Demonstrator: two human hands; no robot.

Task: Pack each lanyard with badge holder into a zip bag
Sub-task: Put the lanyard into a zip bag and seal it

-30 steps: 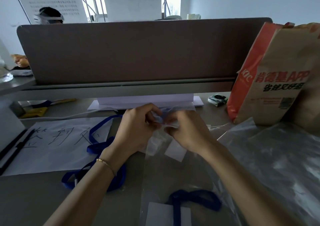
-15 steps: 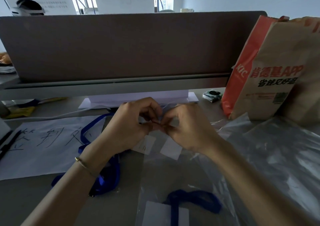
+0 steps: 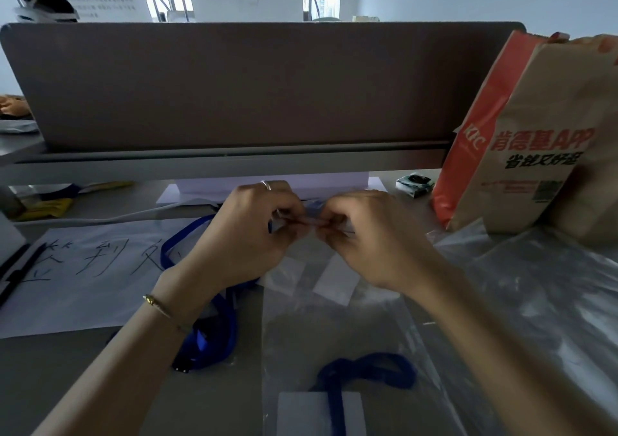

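The mouth of a clear zip bag point(image 3: 302, 273) is being worked at the middle of the frame: the left hand point(image 3: 247, 235) and the right hand point(image 3: 371, 238) are held close together, fingertips almost meeting, each pinched on the bag's top edge. Whether the strip is being pulled open or pressed closed cannot be told. Two white cards can be made out through the plastic just below the hands.

A loose blue lanyard point(image 3: 207, 328) lies on the surface under the left wrist, at the centre left, beside the written paper sheet point(image 3: 83, 268). A packed bag point(image 3: 334, 385) with a lanyard and white badge holder lies at the bottom centre. The step in hand is judged to be the handling of the bag's seal. The next move calls for an even pinch run along the whole strip, or, if the bag is being opened, for the mouth to be spread wide.

Compared with half a second ago, the hands are seen slightly further apart and the view is tilted a little lower; the lanyard and packed bag are unmoved.
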